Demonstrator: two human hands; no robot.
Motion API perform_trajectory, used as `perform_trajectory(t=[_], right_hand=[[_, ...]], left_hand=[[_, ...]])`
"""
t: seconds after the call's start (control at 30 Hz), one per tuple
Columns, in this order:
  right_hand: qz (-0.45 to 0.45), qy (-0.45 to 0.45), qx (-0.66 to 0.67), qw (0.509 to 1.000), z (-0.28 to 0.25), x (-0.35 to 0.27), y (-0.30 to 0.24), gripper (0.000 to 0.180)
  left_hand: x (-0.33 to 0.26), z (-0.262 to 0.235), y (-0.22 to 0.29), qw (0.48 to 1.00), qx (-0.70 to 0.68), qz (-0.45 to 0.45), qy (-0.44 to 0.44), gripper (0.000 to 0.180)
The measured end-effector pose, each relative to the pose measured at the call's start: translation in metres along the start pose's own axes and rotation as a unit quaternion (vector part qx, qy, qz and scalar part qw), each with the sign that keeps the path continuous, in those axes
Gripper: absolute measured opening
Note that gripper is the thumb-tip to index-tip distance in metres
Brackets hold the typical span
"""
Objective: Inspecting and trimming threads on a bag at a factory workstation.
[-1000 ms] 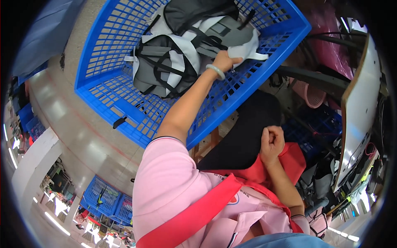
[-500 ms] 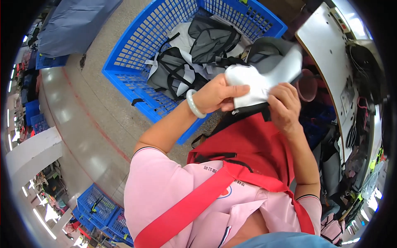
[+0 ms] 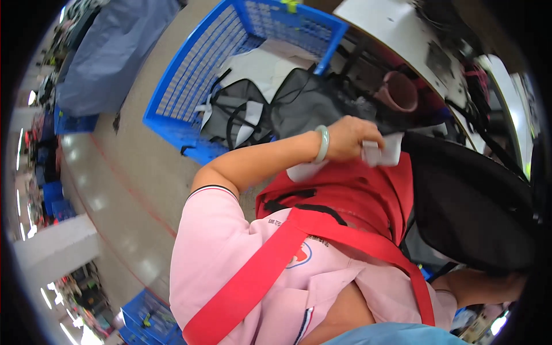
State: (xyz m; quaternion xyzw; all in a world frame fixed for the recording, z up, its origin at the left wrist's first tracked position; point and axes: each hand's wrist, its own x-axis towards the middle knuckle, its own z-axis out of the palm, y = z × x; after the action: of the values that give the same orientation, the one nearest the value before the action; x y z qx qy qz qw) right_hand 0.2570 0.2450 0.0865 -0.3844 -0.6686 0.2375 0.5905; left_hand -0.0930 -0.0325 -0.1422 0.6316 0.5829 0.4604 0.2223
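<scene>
My left hand (image 3: pixel 349 139), with a pale bangle at the wrist, is closed on a white fabric piece (image 3: pixel 391 150) above my lap. A large black fabric panel (image 3: pixel 468 201) stretches from beside that white piece toward the right edge. My right hand (image 3: pixel 509 286) is at the panel's lower right edge, dark and blurred, so its fingers cannot be made out. Another white part (image 3: pixel 306 171) shows below my left wrist. Grey and black bag-like pieces (image 3: pixel 238 112) lie in a blue plastic crate (image 3: pixel 172 86) ahead of me, and a grey padded piece (image 3: pixel 310 103) rests at its near right side.
A white worktable (image 3: pixel 397 34) runs along the right, with a pink bin (image 3: pixel 398 92) beneath its edge. A red apron (image 3: pixel 345 192) covers my lap. A grey cloth-covered stack (image 3: pixel 112 57) stands far left, and blue crates (image 3: pixel 146 316) sit lower left on the floor.
My right hand has left the white piece and swung out to the far right. The black panel now spreads across that side. My left hand has moved right, over the lap.
</scene>
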Motion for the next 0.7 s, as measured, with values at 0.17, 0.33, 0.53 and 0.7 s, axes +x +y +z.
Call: perform_trajectory(t=[0.17, 0.33, 0.53, 0.7], right_hand=[[0.051, -0.144, -0.071, 0.986, 0.071, -0.002, -0.028, 0.033], [0.045, -0.522, -0.046, 0.851, 0.122, -0.032, 0.039, 0.032], [0.164, -0.477, 0.115, 0.856, 0.144, -0.02, 0.073, 0.035], [0.208, -0.482, 0.178, 0.832, 0.18, -0.009, 0.094, 0.04]], left_hand=[[0.025, 0.036, 0.086, 0.923, -0.283, 0.03, -0.258, 0.028], [0.053, 0.07, 0.008, 0.936, -0.081, -0.112, -0.325, 0.027], [0.104, 0.052, -0.008, 0.95, -0.203, -0.191, -0.142, 0.041], [0.136, 0.073, -0.017, 0.895, -0.373, -0.181, -0.166, 0.06]])
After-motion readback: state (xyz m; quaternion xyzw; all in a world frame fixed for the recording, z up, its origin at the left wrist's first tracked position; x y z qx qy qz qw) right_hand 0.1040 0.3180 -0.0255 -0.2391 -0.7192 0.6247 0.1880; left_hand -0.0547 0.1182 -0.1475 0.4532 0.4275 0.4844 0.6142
